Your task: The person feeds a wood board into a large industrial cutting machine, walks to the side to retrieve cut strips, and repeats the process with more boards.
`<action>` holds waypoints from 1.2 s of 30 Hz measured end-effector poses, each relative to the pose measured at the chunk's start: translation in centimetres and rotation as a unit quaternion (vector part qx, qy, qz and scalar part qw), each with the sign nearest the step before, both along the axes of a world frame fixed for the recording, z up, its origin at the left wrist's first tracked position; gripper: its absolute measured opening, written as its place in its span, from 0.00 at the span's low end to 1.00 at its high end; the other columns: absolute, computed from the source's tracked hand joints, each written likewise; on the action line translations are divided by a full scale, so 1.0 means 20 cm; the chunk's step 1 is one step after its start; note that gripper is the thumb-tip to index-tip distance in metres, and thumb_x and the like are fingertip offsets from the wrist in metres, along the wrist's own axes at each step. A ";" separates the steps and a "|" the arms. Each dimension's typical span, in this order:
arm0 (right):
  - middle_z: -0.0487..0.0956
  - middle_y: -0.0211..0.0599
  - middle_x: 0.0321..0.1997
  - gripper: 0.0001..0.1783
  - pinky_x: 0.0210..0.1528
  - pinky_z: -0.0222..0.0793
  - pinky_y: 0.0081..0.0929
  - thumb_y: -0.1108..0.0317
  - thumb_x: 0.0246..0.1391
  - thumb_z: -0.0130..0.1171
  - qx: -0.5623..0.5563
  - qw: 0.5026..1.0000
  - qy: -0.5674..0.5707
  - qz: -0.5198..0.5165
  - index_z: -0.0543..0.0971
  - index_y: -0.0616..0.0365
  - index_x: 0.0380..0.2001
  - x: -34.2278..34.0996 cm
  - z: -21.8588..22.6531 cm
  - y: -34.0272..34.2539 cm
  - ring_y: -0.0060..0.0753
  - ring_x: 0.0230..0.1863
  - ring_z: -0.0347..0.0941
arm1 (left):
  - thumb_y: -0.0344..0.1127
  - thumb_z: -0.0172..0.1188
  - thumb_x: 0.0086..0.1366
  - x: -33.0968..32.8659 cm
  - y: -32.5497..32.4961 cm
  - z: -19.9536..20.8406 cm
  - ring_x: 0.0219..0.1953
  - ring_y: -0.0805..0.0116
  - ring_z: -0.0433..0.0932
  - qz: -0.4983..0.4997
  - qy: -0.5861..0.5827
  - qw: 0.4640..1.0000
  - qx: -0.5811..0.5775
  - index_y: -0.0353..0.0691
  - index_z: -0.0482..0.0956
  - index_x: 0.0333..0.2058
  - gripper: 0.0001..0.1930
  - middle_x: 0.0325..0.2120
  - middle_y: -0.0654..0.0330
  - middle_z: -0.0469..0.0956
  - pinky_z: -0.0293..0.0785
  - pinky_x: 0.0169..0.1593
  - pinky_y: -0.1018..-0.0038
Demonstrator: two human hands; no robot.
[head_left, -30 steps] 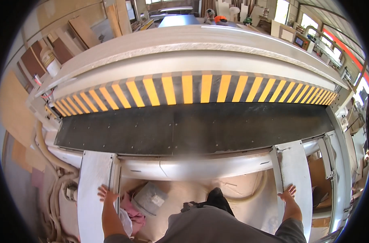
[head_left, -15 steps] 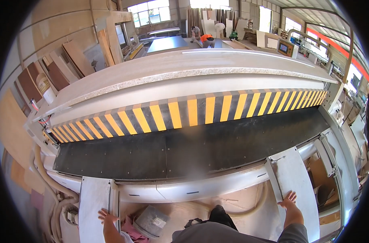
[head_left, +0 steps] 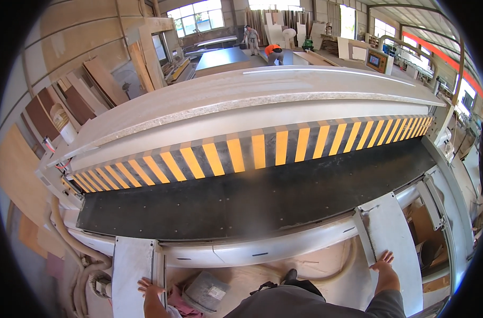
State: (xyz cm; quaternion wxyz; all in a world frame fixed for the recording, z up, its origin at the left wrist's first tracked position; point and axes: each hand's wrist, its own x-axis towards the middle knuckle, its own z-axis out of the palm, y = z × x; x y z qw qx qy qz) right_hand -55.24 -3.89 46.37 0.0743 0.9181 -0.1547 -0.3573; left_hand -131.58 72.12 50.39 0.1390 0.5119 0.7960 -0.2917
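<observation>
My left hand (head_left: 150, 288) rests with fingers spread on the inner edge of the left metal support arm (head_left: 131, 265). Over on the other side, my right hand (head_left: 383, 262) lies open on the right metal support arm (head_left: 392, 225), near its inner edge. Neither hand holds anything. Both arms reach out from a wide machine, whose black bed (head_left: 199, 214) stretches across the middle. Behind the bed runs a beam with yellow and black stripes (head_left: 258, 151).
A long board (head_left: 199, 116) lies on top of the machine. Between the support arms, a grey bin (head_left: 206, 291) and pink cloth stand on the floor. Hoses (head_left: 61, 222) hang at left. Two people, one in orange (head_left: 273, 49), are far back near a blue-topped panel (head_left: 220, 59).
The whole view has shifted slightly, with the machine a little lower and to the right. My hands stay on the support arms. A person at the back now stands more upright.
</observation>
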 end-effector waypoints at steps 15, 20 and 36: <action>0.12 0.57 0.77 0.74 0.75 0.14 0.64 0.29 0.49 0.61 -0.057 0.995 0.037 0.077 0.22 0.57 0.73 0.04 -0.07 0.06 0.65 0.76 0.03 | 0.58 0.79 0.44 -0.06 0.04 -0.06 0.76 0.40 0.20 -0.018 0.036 0.999 -0.029 0.52 0.08 0.68 0.81 0.71 0.52 0.06 0.49 0.70 0.35; 0.10 0.43 0.78 0.85 0.71 0.54 0.67 0.39 0.40 0.76 -0.123 0.990 0.051 0.038 0.12 0.46 0.70 0.08 -0.10 0.04 0.59 0.80 0.14 | 0.66 0.74 0.47 -0.05 0.04 -0.06 0.73 0.38 0.13 -0.034 0.008 0.999 -0.024 0.48 0.15 0.71 0.76 0.71 0.49 0.06 0.36 0.70 0.34; 0.14 0.40 0.79 0.86 0.73 0.55 0.60 0.47 0.37 0.81 -0.107 0.992 0.027 -0.055 0.15 0.45 0.72 0.07 0.02 0.11 0.54 0.81 0.26 | 0.73 0.66 0.51 -0.02 0.00 -0.02 0.71 0.38 0.06 -0.052 -0.018 0.998 -0.032 0.46 0.20 0.73 0.72 0.70 0.46 0.06 0.22 0.71 0.35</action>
